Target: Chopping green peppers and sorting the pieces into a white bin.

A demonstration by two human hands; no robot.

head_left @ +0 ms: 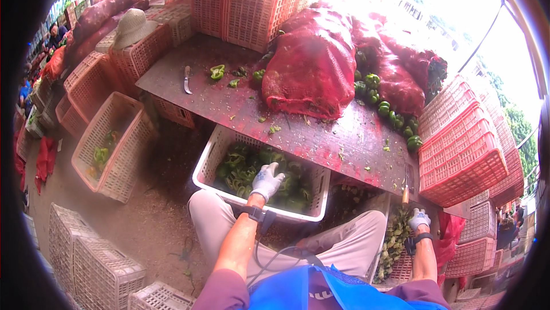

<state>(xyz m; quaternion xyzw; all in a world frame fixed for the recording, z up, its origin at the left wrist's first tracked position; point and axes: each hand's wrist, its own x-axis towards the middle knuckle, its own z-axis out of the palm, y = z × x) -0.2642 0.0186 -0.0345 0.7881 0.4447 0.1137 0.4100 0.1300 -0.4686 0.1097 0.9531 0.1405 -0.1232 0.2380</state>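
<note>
My left hand (267, 182), in a white glove, reaches over a white plastic crate (205, 164) of cut green peppers (238, 167). Its fingers are stretched out above the peppers, and no held thing shows in it. My right hand (419, 219), also gloved, is at the table's right end beside a crate heaped with pale green pepper cores and scraps (394, 241). Its fingers look curled; what they hold, if anything, is hidden. Just left of it, a knife with a wooden handle (405, 195) lies at the table edge, apart from the hand.
On the table (229, 101) are a full red mesh sack (309, 64), a curved knife (187, 80), a cut pepper (217, 72) and whole green peppers (384, 109). Stacked red crates (461, 149) stand at right. Pale crates (109, 270) and a crate with few peppers (112, 147) are left.
</note>
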